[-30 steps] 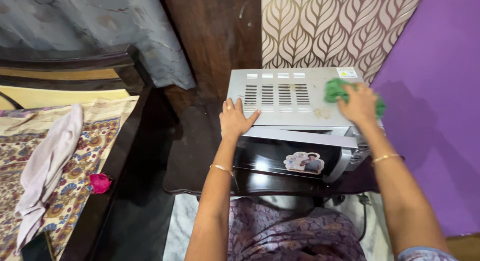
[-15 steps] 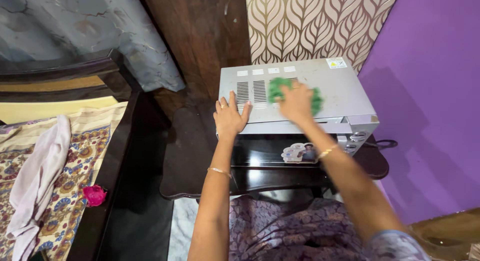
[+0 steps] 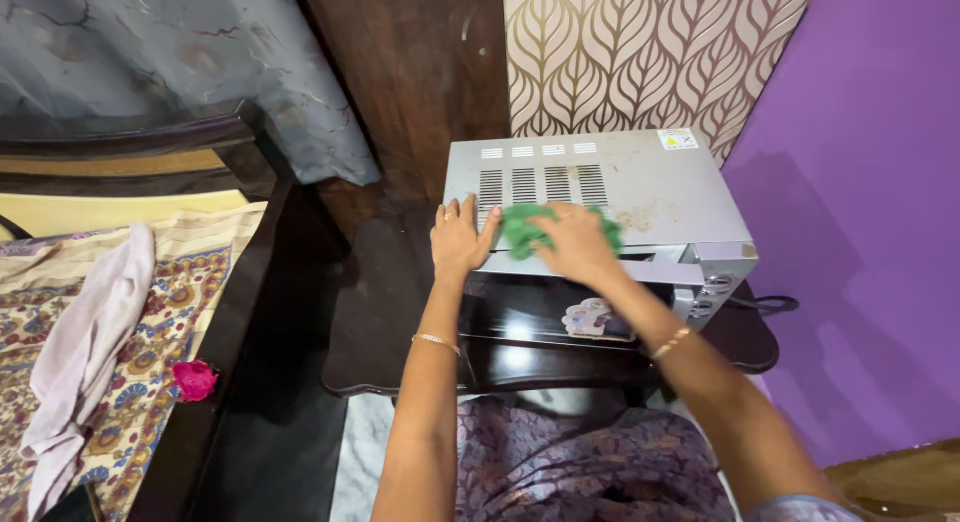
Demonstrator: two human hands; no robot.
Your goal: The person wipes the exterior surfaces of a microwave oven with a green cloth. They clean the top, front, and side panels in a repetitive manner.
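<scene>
Two hands on top of the box, all seen from your head camera since that's the only view. Your left hand (image 3: 459, 240) lies flat on the front left corner of the silver microwave (image 3: 660, 187), fingers loosely spread and pointing toward the back vents, palm pressed down on the metal. Your right hand (image 3: 575, 247) sits just beside it, palm down on a bunched green cloth (image 3: 520, 227), fingers curled over it and pressing it onto the lid near the front edge; the cloth pokes out on both sides of your hand. You've got brownish stains on the lid to the right of the cloth, and a yellow sticker at the back right corner. That microwave stands on a dark glossy table (image 3: 385, 312), with a picture sticker on its dark door, partly hidden by your right forearm. Off to your left there's a bed with a patterned sheet (image 3: 150, 382), a pale pink cloth (image 3: 85, 352) draped over it and a small pink thing (image 3: 195, 379) near the bed's dark edge. Behind the microwave is leaf-patterned wallpaper, with a purple wall (image 3: 880, 232) to your right.
</scene>
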